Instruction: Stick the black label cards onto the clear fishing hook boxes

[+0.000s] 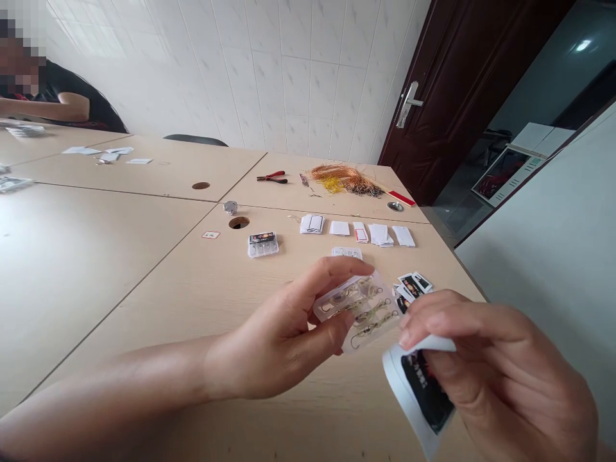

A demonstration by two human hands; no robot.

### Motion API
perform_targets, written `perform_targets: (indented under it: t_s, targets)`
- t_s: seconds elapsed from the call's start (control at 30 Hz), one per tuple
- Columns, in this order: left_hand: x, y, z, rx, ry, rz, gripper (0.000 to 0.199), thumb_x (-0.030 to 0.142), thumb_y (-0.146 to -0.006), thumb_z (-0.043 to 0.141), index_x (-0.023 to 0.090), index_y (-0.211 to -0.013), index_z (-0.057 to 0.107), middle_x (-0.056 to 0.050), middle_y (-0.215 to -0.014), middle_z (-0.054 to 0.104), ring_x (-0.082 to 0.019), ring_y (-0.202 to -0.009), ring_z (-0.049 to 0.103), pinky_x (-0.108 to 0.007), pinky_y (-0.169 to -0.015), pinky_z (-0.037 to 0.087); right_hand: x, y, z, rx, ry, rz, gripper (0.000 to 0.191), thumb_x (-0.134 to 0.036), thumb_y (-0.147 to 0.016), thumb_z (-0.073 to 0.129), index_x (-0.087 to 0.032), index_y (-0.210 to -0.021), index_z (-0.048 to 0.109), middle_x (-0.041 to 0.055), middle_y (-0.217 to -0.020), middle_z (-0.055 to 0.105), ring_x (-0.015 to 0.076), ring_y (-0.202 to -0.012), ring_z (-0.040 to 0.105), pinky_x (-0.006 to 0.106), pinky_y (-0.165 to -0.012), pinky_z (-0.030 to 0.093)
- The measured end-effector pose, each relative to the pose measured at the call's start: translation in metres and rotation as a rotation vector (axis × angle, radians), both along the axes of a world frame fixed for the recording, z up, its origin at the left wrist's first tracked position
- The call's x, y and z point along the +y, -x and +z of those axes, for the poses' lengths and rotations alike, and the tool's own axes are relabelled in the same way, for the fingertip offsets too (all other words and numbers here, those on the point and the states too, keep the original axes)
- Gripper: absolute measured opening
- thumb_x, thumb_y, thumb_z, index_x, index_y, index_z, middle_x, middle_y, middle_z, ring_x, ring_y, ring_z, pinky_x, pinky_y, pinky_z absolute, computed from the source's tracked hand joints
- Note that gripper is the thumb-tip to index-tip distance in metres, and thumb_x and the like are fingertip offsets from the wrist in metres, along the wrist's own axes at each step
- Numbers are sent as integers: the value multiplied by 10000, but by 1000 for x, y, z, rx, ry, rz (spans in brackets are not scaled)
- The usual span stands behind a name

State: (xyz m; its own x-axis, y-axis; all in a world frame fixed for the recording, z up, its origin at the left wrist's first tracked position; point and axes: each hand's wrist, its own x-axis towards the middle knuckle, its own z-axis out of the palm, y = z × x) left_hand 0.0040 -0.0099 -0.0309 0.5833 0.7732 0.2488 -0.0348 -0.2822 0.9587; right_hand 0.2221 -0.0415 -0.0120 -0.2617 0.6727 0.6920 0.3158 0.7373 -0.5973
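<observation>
My left hand (289,327) grips a clear plastic box of fishing hooks (373,314), thumb across its face and fingers along the far edge. Hooks with pale line lie in rows inside the box. Pinched between thumb and fingers of my right hand (505,366) is a black-printed sticker on white backing paper (423,391), which bends as it is held. The sticker is close to the right of the box, apart from it. Behind my right hand, more black labels (412,285) lie on the table, partly hidden.
Beyond my hands are a labelled hook box (263,244), another clear box (347,252) and stacks of white cards (312,224). Farther back lie red-handled pliers (272,177) and a bundle of orange line with hooks (346,176). A person (52,96) sits at the far left.
</observation>
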Motion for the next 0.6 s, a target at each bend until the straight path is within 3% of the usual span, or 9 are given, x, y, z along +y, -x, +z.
perform_targets:
  t_s: [0.1, 0.2, 0.3, 0.4, 0.6]
  targets:
    - [-1, 1, 0, 24, -36, -12, 453, 81, -1005, 439, 351, -1364, 378, 17, -1006, 579, -85, -723, 539, -195, -639, 513, -3, 4, -2, 111, 198, -19, 171, -219, -941, 658, -293, -1076, 584, -61, -764, 714, 77, -606, 682, 128, -544, 571]
    - [-2, 2, 0, 23, -17, -22, 458, 87, -1011, 445, 358, -1370, 358, 8, -1059, 601, -86, -740, 545, -201, -637, 491, -4, 8, -4, 179, 313, 20, 182, -228, -923, 664, -329, -988, 527, -97, -711, 688, 72, -506, 628, 123, -458, 536]
    - [-3, 1, 0, -20, 20, -36, 416, 108, -1018, 458, 334, -1356, 371, -11, -1101, 627, -104, -789, 560, -221, -660, 487, -5, 10, -3, 85, 246, -43, 182, -156, -887, 640, -299, -866, 528, -101, -656, 651, 61, -468, 579, 126, -444, 500]
    - [-3, -1, 0, -77, 95, -45, 354, 119, -1010, 499, 282, -1315, 425, -24, -1092, 648, -115, -833, 574, -232, -709, 493, -4, 10, 1, -39, 135, -87, 181, -109, -884, 588, -289, -869, 593, -104, -591, 637, 51, -450, 568, 128, -469, 487]
    - [-1, -3, 4, -247, 467, -82, 329, 136, -981, 627, 282, -1275, 607, 25, -1046, 730, -94, -889, 661, -194, -800, 534, -2, 9, 6, -167, 57, -125, 221, -100, -869, 615, -268, -989, 692, -65, -740, 772, 73, -611, 722, 113, -566, 567]
